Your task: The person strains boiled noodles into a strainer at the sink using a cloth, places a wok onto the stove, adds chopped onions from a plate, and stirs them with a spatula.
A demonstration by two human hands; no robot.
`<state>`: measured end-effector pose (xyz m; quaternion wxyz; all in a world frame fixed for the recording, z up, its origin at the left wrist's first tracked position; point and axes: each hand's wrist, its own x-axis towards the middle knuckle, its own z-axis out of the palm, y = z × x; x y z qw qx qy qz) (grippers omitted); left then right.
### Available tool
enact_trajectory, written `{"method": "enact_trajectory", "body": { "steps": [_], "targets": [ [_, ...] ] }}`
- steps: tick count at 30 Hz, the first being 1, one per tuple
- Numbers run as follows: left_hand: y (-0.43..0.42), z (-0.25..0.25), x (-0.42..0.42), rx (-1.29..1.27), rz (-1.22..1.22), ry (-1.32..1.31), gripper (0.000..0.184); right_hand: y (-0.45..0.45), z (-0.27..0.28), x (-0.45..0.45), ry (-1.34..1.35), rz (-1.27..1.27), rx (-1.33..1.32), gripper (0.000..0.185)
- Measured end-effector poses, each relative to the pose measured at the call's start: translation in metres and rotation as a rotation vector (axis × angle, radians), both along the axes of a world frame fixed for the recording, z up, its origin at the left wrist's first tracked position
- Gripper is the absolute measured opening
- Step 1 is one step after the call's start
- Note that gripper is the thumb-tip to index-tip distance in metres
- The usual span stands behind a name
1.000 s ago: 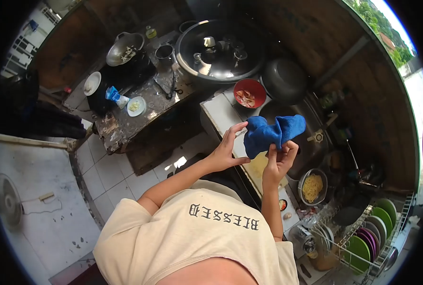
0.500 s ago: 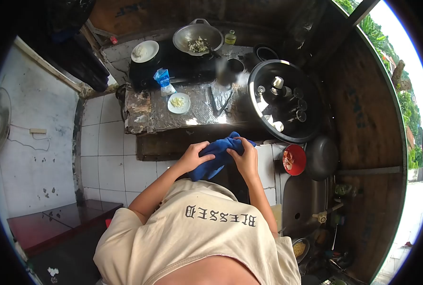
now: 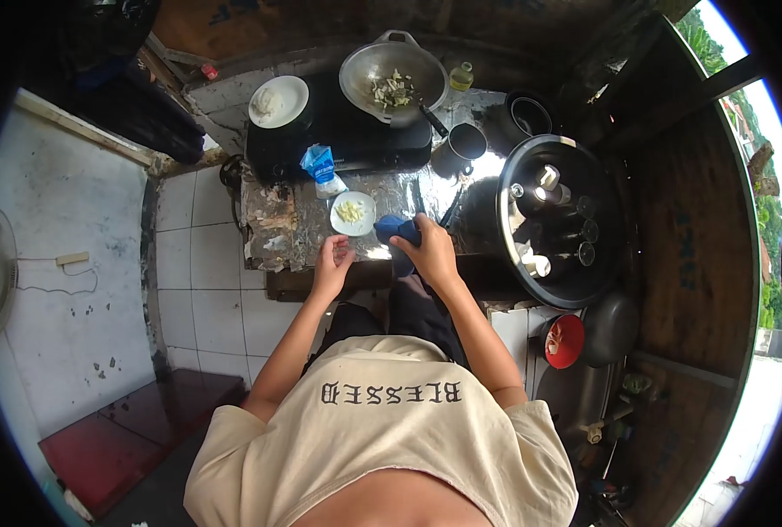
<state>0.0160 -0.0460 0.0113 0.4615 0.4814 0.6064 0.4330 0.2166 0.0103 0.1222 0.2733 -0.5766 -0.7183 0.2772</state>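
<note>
My right hand (image 3: 432, 255) grips a bunched blue cloth (image 3: 393, 230) at the front edge of the foil-covered counter. Part of the cloth hangs down over that edge. To its left, my left hand (image 3: 331, 261) is open with fingers loosely bent, apart from the cloth and holding nothing that I can see. A small white plate (image 3: 353, 226) with chopped pale pieces lies just beyond my left hand. Behind this plate stands a blue and white packet (image 3: 322, 169).
A wok (image 3: 362, 77) with chopped food and a dark-handled utensil sits on the black stove (image 3: 321, 132), beside a white plate (image 3: 300, 92). A dark pot (image 3: 458, 151) stands right of it. A large black basin (image 3: 549, 294) holds cups and glasses. A red bowl (image 3: 565, 341) is at lower right.
Both hands have moved forward to the counter edge. My left hand has let go of the blue cloth, which stays in my right hand. The view has shifted slightly.
</note>
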Motion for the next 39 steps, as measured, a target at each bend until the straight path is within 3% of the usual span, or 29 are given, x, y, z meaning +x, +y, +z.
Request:
{"method": "enact_trajectory", "body": {
  "steps": [2,6,8,13,17,20,21,24,28,31,32,36,39],
  "targets": [
    [0.019,-0.012,0.01,-0.337,-0.033,-0.355,0.04,0.035,-0.003,-0.009,-0.007,0.032,-0.014,0.035],
    [0.082,-0.007,0.043,-0.289,-0.051,-0.8,0.065,0.112,-0.01,-0.025,-0.038,0.13,0.0,0.031],
    [0.131,-0.039,0.05,-0.251,0.017,-0.937,0.073,0.154,-0.012,-0.033,-0.056,0.171,0.012,0.033],
    [0.246,-0.049,0.064,-0.142,0.121,-0.972,0.075,0.26,-0.062,-0.045,-0.047,0.223,0.062,0.029],
    [0.299,-0.079,0.071,-0.258,0.32,-0.863,0.058,0.302,-0.087,-0.038,-0.055,0.101,0.048,0.028],
    [0.319,-0.069,0.075,-0.391,0.337,-0.654,0.05,0.309,-0.098,-0.028,-0.073,0.017,0.119,0.026],
    [0.327,-0.04,0.081,-0.456,0.427,-0.563,0.046,0.309,-0.099,-0.027,-0.076,-0.012,0.146,0.022],
    [0.344,-0.082,0.085,-0.286,0.527,-0.545,0.049,0.31,-0.097,-0.018,-0.183,-0.148,0.24,0.021],
    [0.351,-0.093,0.082,-0.233,0.623,-0.375,0.049,0.313,-0.122,0.005,-0.384,-0.228,-0.064,0.037],
    [0.353,-0.098,0.061,-0.215,0.603,-0.321,0.046,0.318,-0.142,0.01,-0.094,-0.156,-0.193,0.044],
    [0.354,-0.104,0.051,-0.201,0.592,-0.312,0.043,0.319,-0.142,0.011,-0.152,-0.142,-0.178,0.045],
    [0.358,-0.084,0.012,-0.198,0.484,-0.234,0.037,0.338,-0.099,0.017,-0.277,-0.153,-0.212,0.044],
    [0.365,-0.076,-0.017,-0.217,0.371,-0.115,0.039,0.36,-0.053,0.04,-0.441,-0.048,-0.121,0.033]
  ]
}}
